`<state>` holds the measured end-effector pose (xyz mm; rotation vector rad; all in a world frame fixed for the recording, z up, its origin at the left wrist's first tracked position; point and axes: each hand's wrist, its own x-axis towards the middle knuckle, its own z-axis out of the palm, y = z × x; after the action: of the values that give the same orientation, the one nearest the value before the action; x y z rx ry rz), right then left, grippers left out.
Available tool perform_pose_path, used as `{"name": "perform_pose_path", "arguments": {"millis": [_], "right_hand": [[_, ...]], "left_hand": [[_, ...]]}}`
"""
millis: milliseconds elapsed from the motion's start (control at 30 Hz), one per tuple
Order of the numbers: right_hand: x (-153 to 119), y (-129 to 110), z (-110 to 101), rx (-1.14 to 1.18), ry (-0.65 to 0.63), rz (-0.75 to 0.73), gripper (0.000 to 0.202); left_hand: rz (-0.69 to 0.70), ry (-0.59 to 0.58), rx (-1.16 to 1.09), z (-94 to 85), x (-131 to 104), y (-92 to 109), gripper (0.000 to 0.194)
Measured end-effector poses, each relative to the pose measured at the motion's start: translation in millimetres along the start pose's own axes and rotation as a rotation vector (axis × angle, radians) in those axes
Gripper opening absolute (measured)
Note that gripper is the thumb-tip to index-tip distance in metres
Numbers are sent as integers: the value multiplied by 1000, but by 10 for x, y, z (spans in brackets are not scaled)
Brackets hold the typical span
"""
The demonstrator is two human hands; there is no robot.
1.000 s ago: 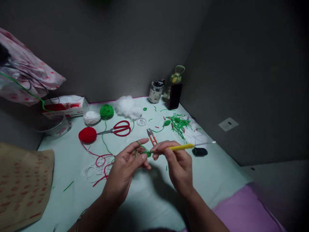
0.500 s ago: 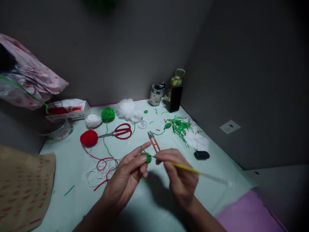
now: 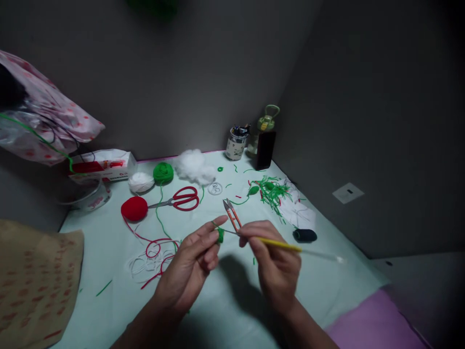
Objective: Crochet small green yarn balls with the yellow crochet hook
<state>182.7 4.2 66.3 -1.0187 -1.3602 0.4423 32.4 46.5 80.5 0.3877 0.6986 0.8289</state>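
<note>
Between the thumb and fingers of my left hand (image 3: 192,259) is a small green crocheted piece (image 3: 220,235), with green yarn running up over the index finger. My right hand (image 3: 274,261) pinches a crochet hook (image 3: 279,244) by its yellow grip; the thin metal shaft points left and reaches the green piece. Whether its tip is inside a stitch is too small to tell. Orange-handled thread snips (image 3: 233,215) lie just beyond the fingers. To the left, a green yarn ball (image 3: 163,172) trails a strand down toward my left hand.
Red scissors (image 3: 184,198), a red yarn ball (image 3: 134,208), a white ball (image 3: 141,182) and stuffing (image 3: 195,166) lie left and behind. Green scraps (image 3: 272,192), a phone (image 3: 265,150) and a pen cup (image 3: 236,145) are at the right back. A paper bag (image 3: 39,281) stands at left.
My right hand has tilted slightly, and more of the hook's metal shaft shows. The green piece has turned and shifted slightly left in my left fingers.
</note>
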Motion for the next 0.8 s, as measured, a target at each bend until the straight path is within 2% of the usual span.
{"name": "perform_pose_path", "arguments": {"millis": [67, 167, 233, 433, 567, 700, 800], "right_hand": [[45, 21, 11, 180, 15, 130, 22], [70, 60, 36, 233, -49, 216, 18], [56, 90, 38, 262, -44, 274, 16], [47, 131, 19, 536, 6, 447, 18], [68, 95, 23, 563, -9, 417, 21], [22, 47, -1, 343, -27, 306, 22], [-24, 18, -23, 185, -66, 145, 25]], "left_hand": [[57, 7, 29, 3, 2, 4, 37], [140, -28, 143, 4, -3, -35, 38], [152, -31, 183, 3, -7, -60, 37], [134, -22, 190, 4, -1, -36, 35], [139, -16, 219, -7, -1, -28, 35], [187, -11, 318, -55, -9, -48, 38], [214, -18, 382, -83, -12, -53, 40]]}}
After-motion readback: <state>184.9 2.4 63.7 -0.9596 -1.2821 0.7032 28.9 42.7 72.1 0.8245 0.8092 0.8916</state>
